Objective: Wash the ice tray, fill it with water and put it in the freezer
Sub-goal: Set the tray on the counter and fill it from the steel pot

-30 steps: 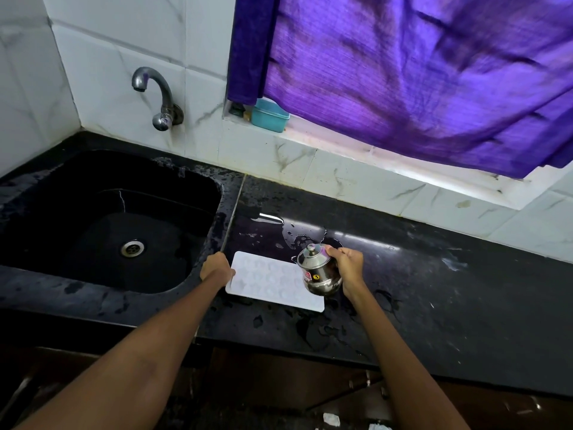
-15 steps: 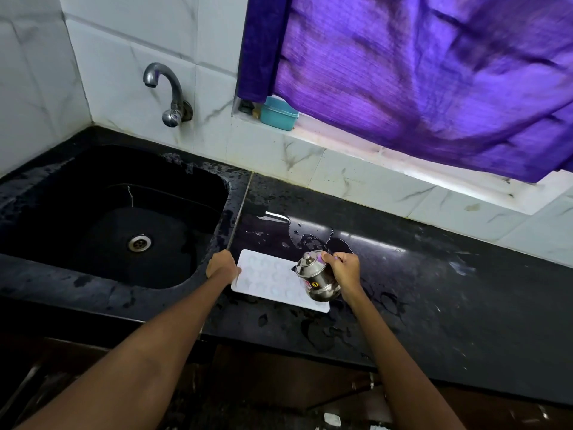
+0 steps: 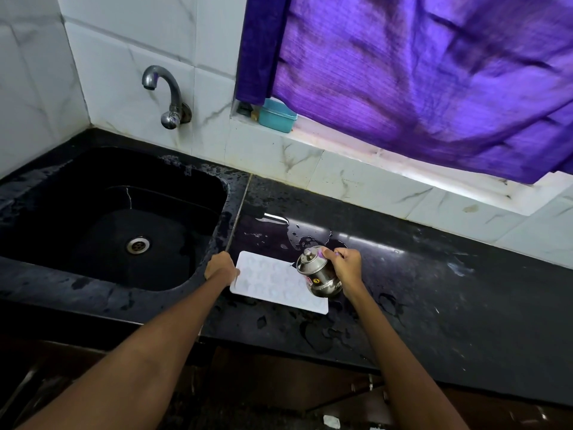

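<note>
Water lies in patches on the black countertop (image 3: pixel 434 293) where we work, just right of the black sink (image 3: pixel 102 218). Our white ice tray (image 3: pixel 273 279) lies flat on that counter, its left end close to the sink's rim and its long side running right and slightly nearer to us. Our left hand (image 3: pixel 220 269) is closed on the tray's left edge, fingers curled over it and pinning it to the surface. Our right hand (image 3: pixel 345 264) grips a small steel pot (image 3: pixel 319 276) with a knobbed lid, wrapped around its right side. We hold the pot tilted to the left above the right end of the tray, its lidded top pointing toward the tray's middle. We cannot tell whether water is leaving the pot, nor how full the tray's cells are.

On the far side, a metal tap (image 3: pixel 167 96) juts from the white tiled wall (image 3: pixel 130 57) above the sink, whose drain (image 3: pixel 138 244) sits at the bottom of the basin. To the right of the tap, a teal container (image 3: pixel 277 117) rests on the window ledge, partly under the edge of a purple curtain (image 3: pixel 418 76) that hangs across the far right.
</note>
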`<state>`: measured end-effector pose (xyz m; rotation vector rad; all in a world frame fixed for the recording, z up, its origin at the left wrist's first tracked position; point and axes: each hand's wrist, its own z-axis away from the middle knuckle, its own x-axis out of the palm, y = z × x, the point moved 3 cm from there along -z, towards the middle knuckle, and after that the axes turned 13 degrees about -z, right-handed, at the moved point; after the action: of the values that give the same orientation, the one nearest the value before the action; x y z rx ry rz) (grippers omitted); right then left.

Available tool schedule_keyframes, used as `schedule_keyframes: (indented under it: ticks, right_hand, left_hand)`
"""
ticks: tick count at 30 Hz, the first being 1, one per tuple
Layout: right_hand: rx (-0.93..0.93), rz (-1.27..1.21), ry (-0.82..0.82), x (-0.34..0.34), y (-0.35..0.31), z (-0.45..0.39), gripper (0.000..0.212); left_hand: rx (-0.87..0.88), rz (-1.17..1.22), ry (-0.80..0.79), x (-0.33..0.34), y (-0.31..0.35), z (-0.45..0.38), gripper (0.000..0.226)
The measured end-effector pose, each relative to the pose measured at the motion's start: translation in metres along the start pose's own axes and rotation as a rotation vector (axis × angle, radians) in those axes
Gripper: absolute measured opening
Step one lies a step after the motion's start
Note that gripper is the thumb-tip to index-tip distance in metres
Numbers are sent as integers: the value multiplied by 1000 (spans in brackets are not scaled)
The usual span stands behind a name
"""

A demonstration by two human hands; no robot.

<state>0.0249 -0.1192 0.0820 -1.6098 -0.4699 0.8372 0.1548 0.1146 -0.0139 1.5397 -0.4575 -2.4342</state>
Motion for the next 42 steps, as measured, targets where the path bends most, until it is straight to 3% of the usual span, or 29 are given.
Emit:
schedule_keyframes:
  ticks: [19, 42]
  right_hand:
    - [109, -209, 62, 7, 9, 2, 41]
    - [10, 51, -61, 40, 0, 12, 57]
  left_hand:
    - [11, -1, -5, 1, 0, -2, 38]
    - [3, 13, -19, 2, -2, -5, 37]
